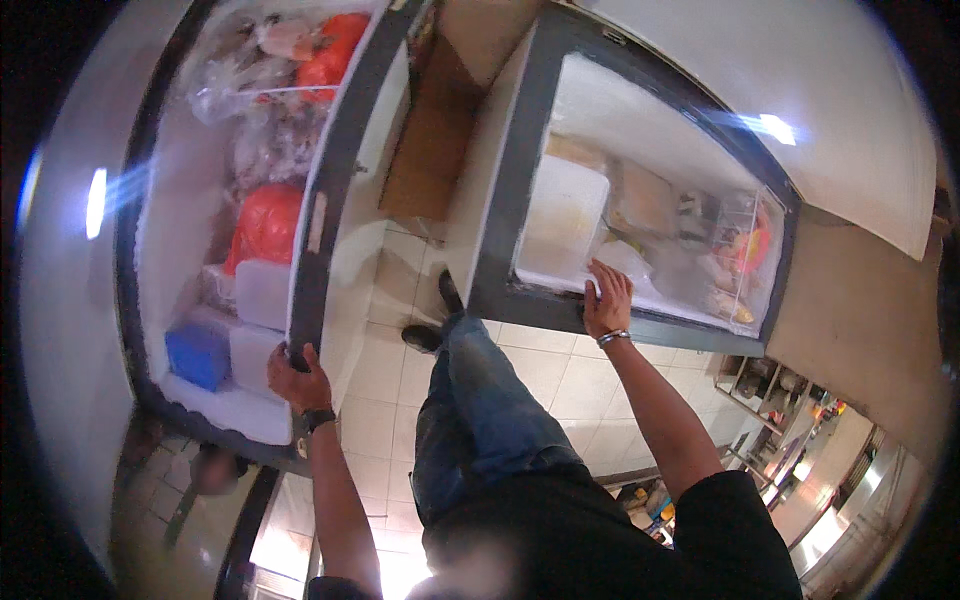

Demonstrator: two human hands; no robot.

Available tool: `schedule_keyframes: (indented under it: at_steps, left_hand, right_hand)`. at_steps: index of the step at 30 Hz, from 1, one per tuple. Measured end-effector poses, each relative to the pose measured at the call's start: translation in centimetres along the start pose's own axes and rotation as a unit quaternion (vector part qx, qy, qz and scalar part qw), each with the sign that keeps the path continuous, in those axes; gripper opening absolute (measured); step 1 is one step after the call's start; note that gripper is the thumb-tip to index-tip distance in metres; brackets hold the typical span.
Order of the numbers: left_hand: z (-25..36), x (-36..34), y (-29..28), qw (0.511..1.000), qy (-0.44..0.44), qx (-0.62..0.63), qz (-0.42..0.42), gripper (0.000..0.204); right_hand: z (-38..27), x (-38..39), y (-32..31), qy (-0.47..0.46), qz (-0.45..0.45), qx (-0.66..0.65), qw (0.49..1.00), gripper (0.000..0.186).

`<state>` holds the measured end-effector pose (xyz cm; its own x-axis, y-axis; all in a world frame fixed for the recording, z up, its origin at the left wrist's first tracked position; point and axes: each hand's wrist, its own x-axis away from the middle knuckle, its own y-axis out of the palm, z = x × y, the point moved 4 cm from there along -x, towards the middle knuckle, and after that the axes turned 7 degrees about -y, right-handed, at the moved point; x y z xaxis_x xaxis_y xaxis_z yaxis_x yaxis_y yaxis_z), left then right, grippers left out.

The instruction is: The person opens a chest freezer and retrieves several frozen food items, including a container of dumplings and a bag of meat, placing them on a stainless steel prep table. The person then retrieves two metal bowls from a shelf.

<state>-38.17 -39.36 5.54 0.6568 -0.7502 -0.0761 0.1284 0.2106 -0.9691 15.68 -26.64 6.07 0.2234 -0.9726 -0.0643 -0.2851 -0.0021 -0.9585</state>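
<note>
Two chest freezers stand with their lids up, one on each side of me. My left hand (298, 378) grips the dark rim of the left freezer (318, 260), its fingers bent over the inner side. Close to it inside are a blue box (198, 356) and white containers (262, 292). My right hand (608, 300) rests over the near rim of the right freezer (545, 308), fingers stretched inward and holding nothing. Just beyond its fingertips lie a white container (563, 215) and a clear plastic bag (626, 265).
Red plastic bags (268, 226) and frosted clear bags (275, 140) fill the left freezer. A wire basket (742, 250) with packets sits in the right one. Brown cardboard (425, 140) stands between the freezers. Behind me at the right is a metal rack (760, 390). The floor (375, 420) is tiled.
</note>
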Motion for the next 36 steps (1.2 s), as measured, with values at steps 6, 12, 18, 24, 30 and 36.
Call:
schedule_keyframes:
  at_steps: [6, 12, 18, 24, 30, 36]
  left_hand:
    - [-2.1, -0.7, -0.7, 0.997, -0.055, 0.019, -0.043, 0.060]
    - [-3.9, -0.1, -3.2, 0.987, -0.052, 0.153, 0.024, 0.059]
    - [-20.0, -4.0, -6.3, 0.936, -0.239, 0.110, 0.234, 0.041]
    - [-37.8, -9.1, -7.9, 0.908, -0.354, -0.143, 0.171, 0.070]
    - [-41.0, -10.5, -7.0, 0.892, -0.441, 0.054, 0.086, 0.086]
    - [-40.7, -10.8, -6.7, 0.898, -0.427, 0.007, 0.105, 0.090]
  right_hand:
    - [-1.0, 1.0, 1.2, 0.036, -0.013, -0.014, 0.999, 0.044]
    - [-1.7, 1.2, -0.2, -0.005, -0.005, 0.072, 0.997, 0.034]
    - [-3.6, 1.6, -0.1, -0.011, -0.002, 0.168, 0.986, 0.038]
    - [-20.8, -12.9, 0.7, -0.241, 0.098, -0.060, 0.964, 0.042]
    - [-44.2, -26.3, 5.6, -0.321, -0.031, -0.210, 0.923, 0.052]
    - [-56.1, -25.7, 24.0, -0.264, -0.450, -0.195, 0.831, 0.056]
